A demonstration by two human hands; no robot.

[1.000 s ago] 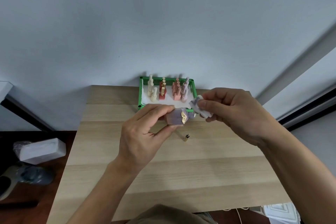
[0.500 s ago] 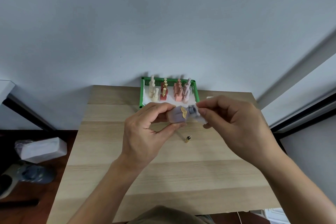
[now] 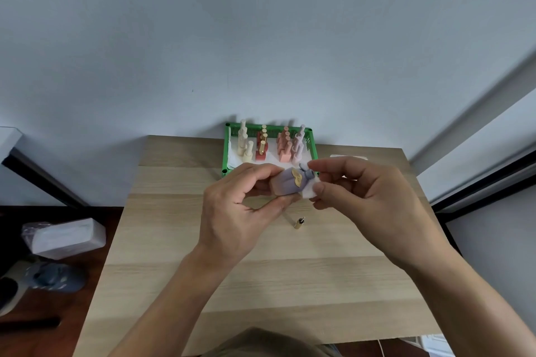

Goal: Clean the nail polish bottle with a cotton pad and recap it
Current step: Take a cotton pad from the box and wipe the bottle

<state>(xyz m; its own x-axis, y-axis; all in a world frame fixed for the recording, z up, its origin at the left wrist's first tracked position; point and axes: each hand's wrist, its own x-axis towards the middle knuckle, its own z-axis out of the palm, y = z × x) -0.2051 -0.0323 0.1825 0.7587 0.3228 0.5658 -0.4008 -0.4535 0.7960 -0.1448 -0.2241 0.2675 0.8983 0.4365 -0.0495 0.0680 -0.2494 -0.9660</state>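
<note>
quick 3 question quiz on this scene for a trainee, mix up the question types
1. True or false: the cap is already back on the lilac bottle.
2. Which hand pinches the cotton pad? A left hand B right hand
3. Fill in: the other bottles stand in a ____ basket at the table's far edge.

Key: 1 false, it lies on the table. 2 B. 3 green.

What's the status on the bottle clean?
Left hand grips lilac bottle. Right hand pinches cotton pad at the neck. Cap off, lying on table. Nothing in the way.
</note>
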